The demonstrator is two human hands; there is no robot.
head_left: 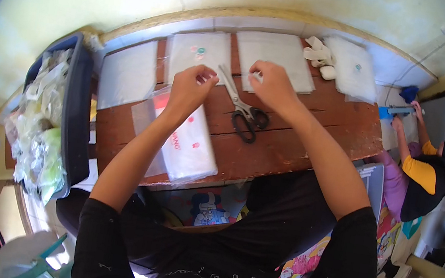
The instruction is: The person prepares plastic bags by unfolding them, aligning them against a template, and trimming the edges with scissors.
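Both of my hands are raised over the brown wooden table (pixel 285 142). My left hand (pixel 193 86) has its fingers curled to a pinch, above a stack of printed plastic bags (pixel 192 149) with red lettering. My right hand (pixel 270 86) is also curled, thumb and fingers close together, near a stack of clear bags (pixel 281 55). Whatever either hand may hold is too small to make out. Between the hands lie scissors (pixel 242 110) with black handles, blades pointing toward the wall. Another clear stack (pixel 204 50) bears small round stickers.
A dark bin (pixel 73 117) full of crumpled plastic stands at the left. More clear sheets (pixel 128 74) lie at the table's left end. White cloth straps (pixel 319 53) and a bag pile (pixel 351 69) are at the back right. Another person (pixel 425 169) works at the far right.
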